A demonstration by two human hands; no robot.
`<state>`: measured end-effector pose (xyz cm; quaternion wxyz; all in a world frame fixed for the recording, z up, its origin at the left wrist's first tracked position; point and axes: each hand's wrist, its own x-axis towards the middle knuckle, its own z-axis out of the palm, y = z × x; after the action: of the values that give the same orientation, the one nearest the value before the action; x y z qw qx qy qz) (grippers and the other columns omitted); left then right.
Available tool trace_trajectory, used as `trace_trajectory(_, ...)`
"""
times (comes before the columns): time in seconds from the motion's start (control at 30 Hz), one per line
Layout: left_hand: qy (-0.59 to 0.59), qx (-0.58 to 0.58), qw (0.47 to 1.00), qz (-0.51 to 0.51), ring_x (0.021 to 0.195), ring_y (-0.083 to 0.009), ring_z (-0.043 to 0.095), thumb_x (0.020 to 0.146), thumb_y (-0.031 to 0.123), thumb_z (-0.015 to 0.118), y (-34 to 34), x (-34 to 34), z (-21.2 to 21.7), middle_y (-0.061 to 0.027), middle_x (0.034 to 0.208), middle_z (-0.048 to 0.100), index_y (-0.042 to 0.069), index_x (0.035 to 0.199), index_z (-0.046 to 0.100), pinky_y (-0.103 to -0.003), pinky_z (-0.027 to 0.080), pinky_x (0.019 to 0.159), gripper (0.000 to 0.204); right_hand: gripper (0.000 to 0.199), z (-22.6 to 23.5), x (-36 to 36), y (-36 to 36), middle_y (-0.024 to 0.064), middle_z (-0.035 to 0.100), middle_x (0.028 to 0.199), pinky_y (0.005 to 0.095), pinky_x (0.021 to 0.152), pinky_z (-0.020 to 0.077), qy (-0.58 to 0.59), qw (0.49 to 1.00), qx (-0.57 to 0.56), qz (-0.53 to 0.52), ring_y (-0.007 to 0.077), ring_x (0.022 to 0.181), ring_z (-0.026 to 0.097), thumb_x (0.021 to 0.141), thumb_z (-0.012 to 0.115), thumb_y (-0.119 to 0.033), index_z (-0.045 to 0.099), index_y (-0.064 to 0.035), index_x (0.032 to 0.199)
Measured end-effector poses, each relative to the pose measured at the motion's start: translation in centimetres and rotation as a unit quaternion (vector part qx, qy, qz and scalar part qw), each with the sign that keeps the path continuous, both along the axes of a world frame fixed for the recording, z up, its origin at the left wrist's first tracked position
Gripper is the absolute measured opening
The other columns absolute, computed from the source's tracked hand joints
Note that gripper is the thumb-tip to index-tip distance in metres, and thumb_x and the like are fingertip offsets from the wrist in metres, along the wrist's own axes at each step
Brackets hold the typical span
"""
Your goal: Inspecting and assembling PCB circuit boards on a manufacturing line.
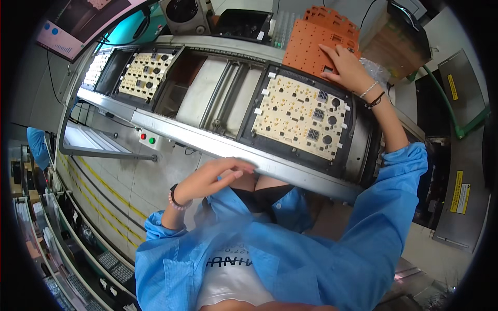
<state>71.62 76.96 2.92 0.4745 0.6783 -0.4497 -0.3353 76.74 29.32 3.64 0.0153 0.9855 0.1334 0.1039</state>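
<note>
My right hand (348, 66) reaches across the conveyor to an orange perforated plate (311, 44) at the back right. Its fingers are spread over the plate's right part, and nothing shows gripped in them. Just in front of that hand, a cream-coloured circuit board panel (295, 114) with black and yellow components sits in a black carrier frame (248, 136) on the conveyor. My left hand (215, 177) hovers over my lap near the conveyor's front rail (192, 133). Its fingers are stretched out and hold nothing.
A second populated board panel (145, 75) lies farther left on the line. Between the panels run metal rods (218, 96). Red and green buttons (147, 138) sit below the rail. A cardboard box (397, 44) stands back right, a black bin (243, 25) at the back, a monitor (78, 26) upper left.
</note>
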Motion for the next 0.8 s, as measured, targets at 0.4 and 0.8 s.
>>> trace_trajectory(0.4, 0.051, 0.03, 0.998, 0.013, 0.115, -0.025, 0.066, 0.101, 0.009, 0.052, 0.9, -0.5, 0.0, -0.0118, 0.124, 0.069, 0.003, 0.126, 0.065, -0.036, 0.051, 0.098, 0.029, 0.1, 0.3, -0.9, 1.5, 0.016, 0.051, 0.107, 0.0432, 0.091, 0.0483, 0.04, 0.993, 0.072, -0.085, 0.0349, 0.106, 0.056, 0.074, 0.086, -0.042, 0.033, -0.0141, 0.155)
trace_trajectory(0.8, 0.114, -0.066, 0.986, 0.1, 0.123, -0.0197, 0.059, 0.102, 0.009, 0.052, -2.1, 0.1, -0.6, -0.0146, 0.15, 0.048, 0.003, 0.15, 0.04, -0.034, 0.05, 0.098, 0.05, 0.069, 4.3, -10.8, 11.8, 0.013, 0.056, 0.105, 0.0396, 0.081, 0.0489, 0.054, 0.994, 0.076, -0.06, 0.0319, 0.098, 0.059, 0.078, 0.076, -0.043, 0.054, -0.0116, 0.135)
